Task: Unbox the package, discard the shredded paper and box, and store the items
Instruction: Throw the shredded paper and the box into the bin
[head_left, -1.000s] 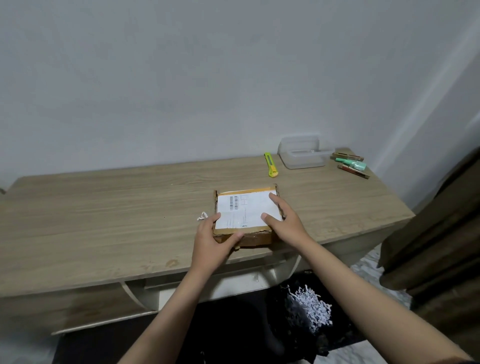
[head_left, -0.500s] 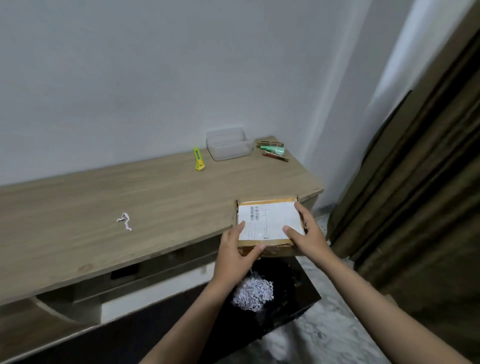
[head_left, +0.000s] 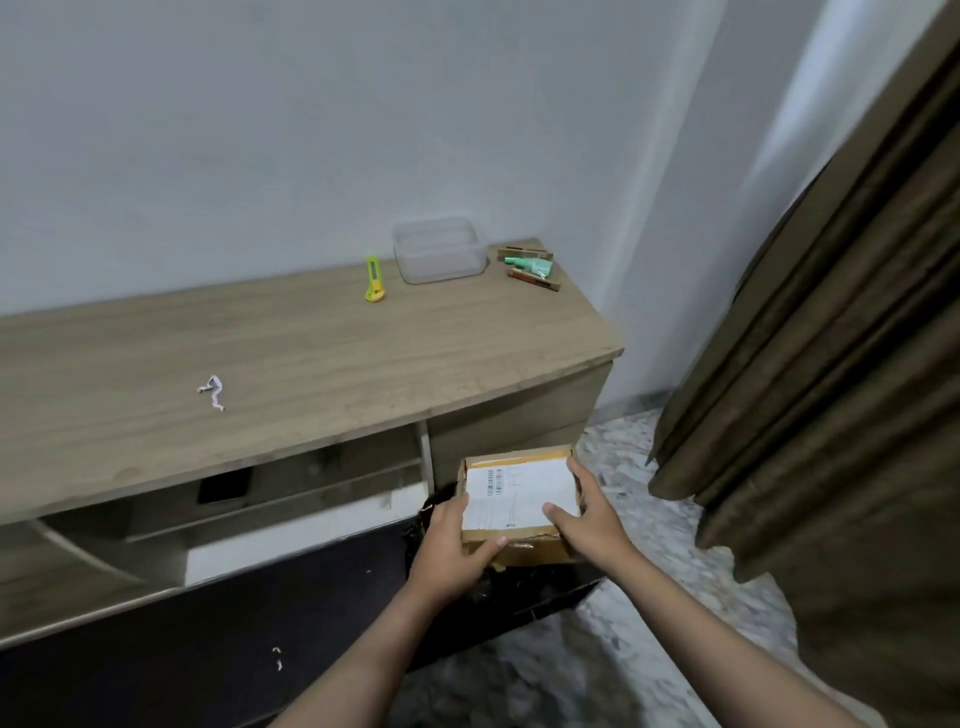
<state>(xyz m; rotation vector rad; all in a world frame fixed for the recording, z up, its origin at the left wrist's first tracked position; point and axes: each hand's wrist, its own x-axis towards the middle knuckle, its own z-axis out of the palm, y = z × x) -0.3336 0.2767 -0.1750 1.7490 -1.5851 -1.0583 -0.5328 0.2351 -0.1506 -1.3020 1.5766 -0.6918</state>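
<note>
A small cardboard box (head_left: 519, 493) with a white shipping label on top is held in the air below the desk's front edge, over a black bin bag (head_left: 519, 597) on the floor. My left hand (head_left: 452, 545) grips its near left corner and my right hand (head_left: 587, 519) grips its right side. The box hides what lies in the bag. One strip of shredded paper (head_left: 213, 392) lies on the wooden desk (head_left: 311, 353). At the desk's far right corner sit a mint-green item and brown sticks (head_left: 530, 267), beside a clear plastic container (head_left: 439, 249).
A yellow-green utility knife (head_left: 373, 280) lies left of the container. Under the desktop is an open shelf with a dark object (head_left: 226, 486). A brown curtain (head_left: 831, 364) hangs close on the right. Small paper bits (head_left: 278, 657) lie on the dark floor mat.
Both hands have carried the box off the desk, to the right and down, to a spot over the black bag. The shredded paper in the bag is now hidden.
</note>
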